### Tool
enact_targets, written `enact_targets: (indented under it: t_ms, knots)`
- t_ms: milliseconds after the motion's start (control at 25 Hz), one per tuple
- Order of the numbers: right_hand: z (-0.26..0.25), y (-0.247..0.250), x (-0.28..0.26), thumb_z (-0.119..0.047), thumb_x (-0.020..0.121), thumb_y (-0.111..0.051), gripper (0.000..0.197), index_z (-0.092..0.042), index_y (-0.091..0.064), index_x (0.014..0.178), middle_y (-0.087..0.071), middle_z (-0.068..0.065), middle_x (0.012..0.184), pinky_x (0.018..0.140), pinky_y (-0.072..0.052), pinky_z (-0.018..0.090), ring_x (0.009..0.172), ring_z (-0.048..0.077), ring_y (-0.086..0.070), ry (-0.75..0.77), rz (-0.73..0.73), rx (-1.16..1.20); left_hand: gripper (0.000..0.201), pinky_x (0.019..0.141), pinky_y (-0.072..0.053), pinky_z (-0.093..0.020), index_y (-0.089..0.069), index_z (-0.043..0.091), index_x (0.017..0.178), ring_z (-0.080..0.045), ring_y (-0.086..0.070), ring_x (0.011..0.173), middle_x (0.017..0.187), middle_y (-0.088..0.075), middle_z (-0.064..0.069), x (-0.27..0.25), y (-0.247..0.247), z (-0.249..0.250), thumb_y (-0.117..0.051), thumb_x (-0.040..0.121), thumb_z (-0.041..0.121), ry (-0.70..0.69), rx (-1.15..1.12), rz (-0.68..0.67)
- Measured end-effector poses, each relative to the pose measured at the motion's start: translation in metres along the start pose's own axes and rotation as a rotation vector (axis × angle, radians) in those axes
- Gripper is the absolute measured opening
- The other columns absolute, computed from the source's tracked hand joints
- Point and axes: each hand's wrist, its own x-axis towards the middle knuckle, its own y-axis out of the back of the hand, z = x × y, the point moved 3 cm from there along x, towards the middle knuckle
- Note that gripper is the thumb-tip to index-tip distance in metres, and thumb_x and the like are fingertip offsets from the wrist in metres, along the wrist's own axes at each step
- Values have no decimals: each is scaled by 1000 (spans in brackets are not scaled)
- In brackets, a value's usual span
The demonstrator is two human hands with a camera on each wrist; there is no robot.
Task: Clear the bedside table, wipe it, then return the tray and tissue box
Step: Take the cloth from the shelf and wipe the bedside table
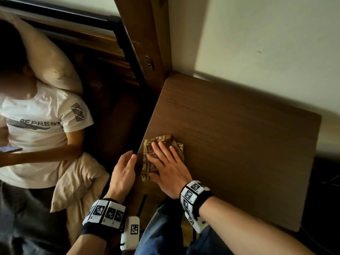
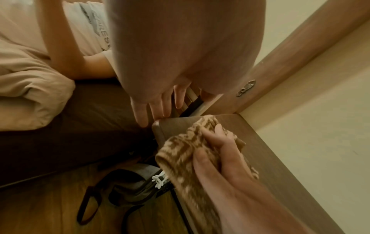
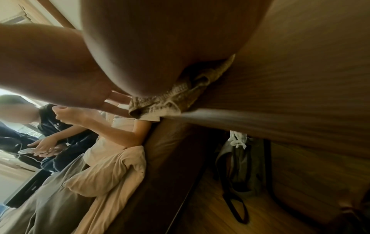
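Note:
The bedside table (image 1: 239, 144) has a bare brown wooden top. A brown patterned cloth (image 1: 161, 142) lies near its front left edge. My right hand (image 1: 163, 162) presses flat on the cloth with straight, spread fingers. The left wrist view shows the same cloth (image 2: 180, 147) under the right hand (image 2: 220, 152), bunched at the table's edge (image 2: 160, 134). My left hand (image 1: 125, 166) hangs beside the table's left edge with relaxed fingers (image 2: 140, 114) and holds nothing. In the right wrist view the cloth (image 3: 170, 101) overhangs the table edge. No tray or tissue box is in view.
A person in a white T-shirt (image 1: 42, 122) lies on the bed just left of the table, holding a phone (image 1: 9, 149). A pillow (image 1: 51, 65) and a beige blanket (image 1: 79, 183) lie beside them. A wooden post (image 1: 147, 43) and the wall (image 1: 257, 43) bound the table. A dark bag (image 2: 128, 182) sits on the floor.

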Motion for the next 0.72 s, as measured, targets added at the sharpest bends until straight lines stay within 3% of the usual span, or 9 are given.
enact_targets:
  t_ms: [80,160,280,360,480,560,640,720]
  knots:
    - [-13,2,14,-55,106,-41,73,-27,-18,169,0,2,181,133,-9,54,166,22,10,-75,49,33,50,112,-51,-44,-56,23,148,-20,-63,130,142,-66,-1,-4,-5,7,-56,104,47,-89,104,2]
    - [-33,-5,27,-54,105,-44,79,-25,-10,170,2,2,181,132,-8,56,166,26,11,-41,45,-14,44,104,-52,-37,-58,25,148,-18,-64,127,140,-67,1,-6,-6,16,-58,105,38,-170,209,19]
    - [-32,-20,9,-50,102,-53,86,-26,-9,171,6,1,181,133,-3,55,165,26,15,82,-13,-121,57,108,-54,-45,-54,37,148,-17,-62,132,145,-63,4,-5,-9,19,-64,94,56,-227,345,-11]
    - [-7,-18,-29,-53,102,-53,82,-29,-14,170,2,0,181,133,-5,54,166,23,12,69,1,-72,67,114,-49,-49,-49,35,154,-22,-54,141,158,-52,1,-7,-17,19,-68,92,56,-233,481,-32]
    - [49,-8,-109,-60,108,-30,71,-36,-4,170,10,-9,180,133,4,51,164,15,20,-127,-10,66,77,123,-38,-50,-41,31,161,-28,-33,156,173,-29,0,-16,-40,21,-72,93,51,-256,676,-84]
    - [91,1,-167,-59,110,-21,65,-41,-1,169,17,-14,178,133,2,53,162,13,25,-312,-6,104,83,125,-32,-53,-35,32,163,-30,-19,160,177,-16,1,-22,-49,21,-72,92,53,-221,769,-102]
    - [133,10,-207,-59,110,-23,66,-41,0,169,18,-12,178,133,-2,55,162,15,24,-508,32,148,86,125,-31,-56,-33,32,164,-34,-15,160,177,-11,0,-23,-52,21,-72,91,55,-192,806,-93]
    - [174,23,-227,-60,108,-29,76,-32,7,170,19,-6,178,134,-3,54,163,20,22,-691,59,193,88,126,-30,-57,-32,32,165,-36,-15,160,178,-9,-2,-24,-54,22,-73,91,54,-191,818,-92]
